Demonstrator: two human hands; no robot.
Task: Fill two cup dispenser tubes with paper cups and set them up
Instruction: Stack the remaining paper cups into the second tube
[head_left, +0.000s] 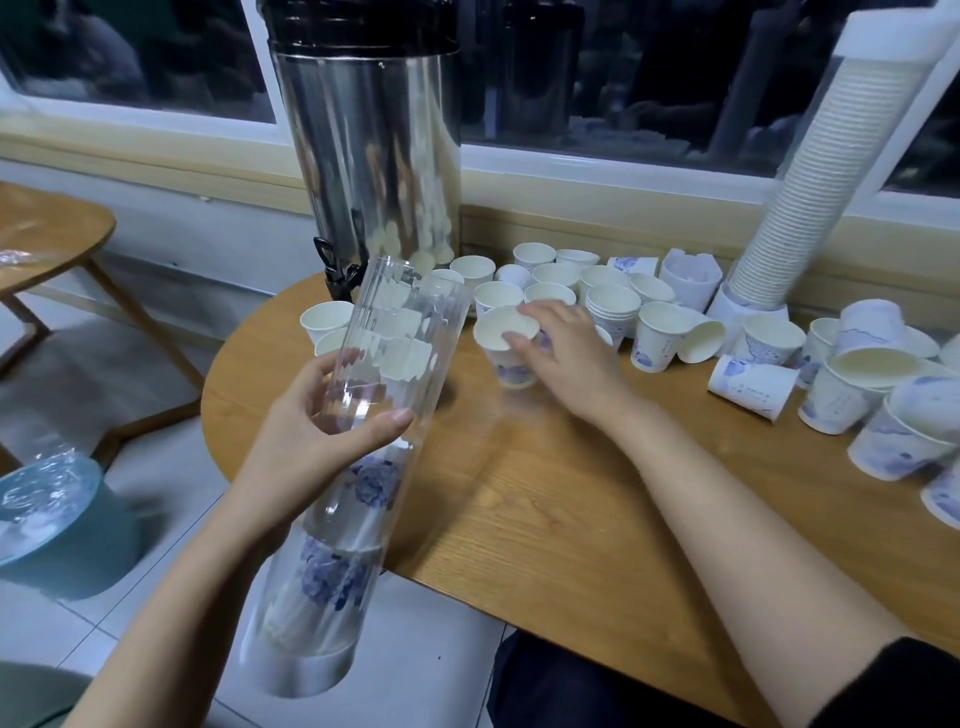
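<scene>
Few blue-printed cups (332, 571) — clear tube (400, 312)

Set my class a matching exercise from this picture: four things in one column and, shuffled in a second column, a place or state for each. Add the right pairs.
Things
1. near tube
2. far tube
3. urn
4. right hand

Places or states
A. grips a cup by its rim
B. shiny metal, at the back of the table
C. held by the left hand, few cups inside
D. packed full of cups

Pairs: 1-C, 2-D, 3-B, 4-A
</scene>
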